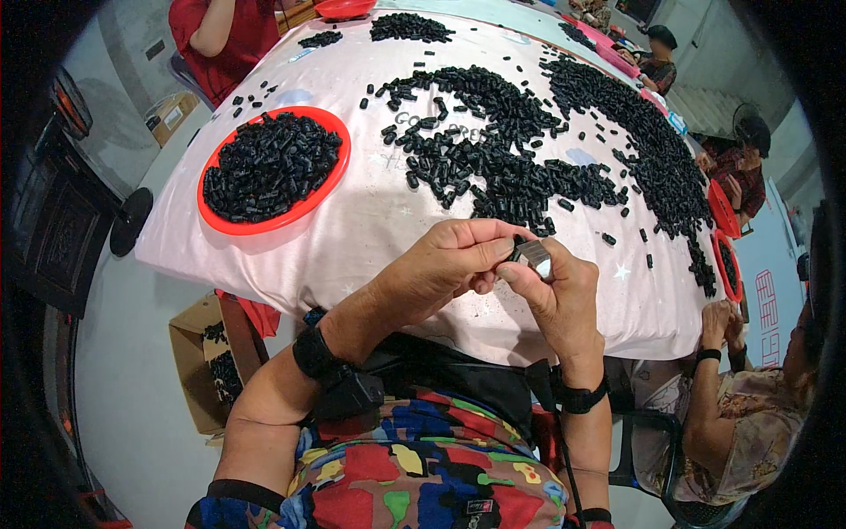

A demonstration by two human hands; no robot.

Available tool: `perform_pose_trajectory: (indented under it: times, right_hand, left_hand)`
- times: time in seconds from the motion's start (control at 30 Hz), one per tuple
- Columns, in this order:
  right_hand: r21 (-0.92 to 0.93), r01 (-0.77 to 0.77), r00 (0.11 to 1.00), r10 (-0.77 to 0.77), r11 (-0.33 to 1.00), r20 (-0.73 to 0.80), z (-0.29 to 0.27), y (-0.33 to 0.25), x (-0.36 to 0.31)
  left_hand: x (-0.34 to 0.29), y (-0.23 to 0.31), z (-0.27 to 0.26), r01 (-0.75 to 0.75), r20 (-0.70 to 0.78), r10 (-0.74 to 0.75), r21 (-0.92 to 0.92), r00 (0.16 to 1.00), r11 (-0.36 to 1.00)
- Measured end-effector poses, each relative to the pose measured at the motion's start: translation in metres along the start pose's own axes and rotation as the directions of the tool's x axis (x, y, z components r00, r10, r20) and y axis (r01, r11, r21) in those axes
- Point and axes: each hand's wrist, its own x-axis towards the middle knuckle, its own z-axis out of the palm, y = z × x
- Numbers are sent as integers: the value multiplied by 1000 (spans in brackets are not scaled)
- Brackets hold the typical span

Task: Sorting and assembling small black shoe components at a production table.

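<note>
My left hand (449,260) pinches a small black cylindrical part (518,244) between thumb and fingers. Against it, my right hand (566,295) grips a short flat metal blade (537,258), its thumb pressed close to the part. Both hands meet above the near edge of the table, and the fingers partly cover the part and the blade. Just beyond them lies a large heap of similar black parts (502,189), loosely spread over the pale pink cloth (370,256). A red basin (344,167) filled with such parts stands to the left.
Another long heap of black parts (661,167) runs down the right side. On the floor at left sits an open cardboard box (189,353) with black pieces inside. A person in red (198,44) is at the far left; a co-worker (731,406) sits close at right.
</note>
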Motion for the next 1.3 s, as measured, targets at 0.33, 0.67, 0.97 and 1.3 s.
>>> perform_pose_trajectory:
  times: [0.33, 0.67, 0.97, 1.3]
  right_hand:
    - [-14, 1, 1000, -1, 1000, 24, 1, 1, -1]
    - [6, 11, 999, -11, 1000, 40, -2, -1, 1]
    - [222, -54, 997, 65, 973, -42, -5, -14, 1]
    - [413, -144, 989, 146, 899, 26, -3, -8, 3]
  left_hand:
    - [0, 0, -1, 6, 0, -6, 12, 1000, 1000]
    - [-1, 1, -1, -3, 2, 3, 11, 1000, 1000]
    - [-2, 6, -4, 5, 54, -2, -41, 999, 999]
    - [0, 1, -6, 14, 17, -14, -13, 1000, 1000]
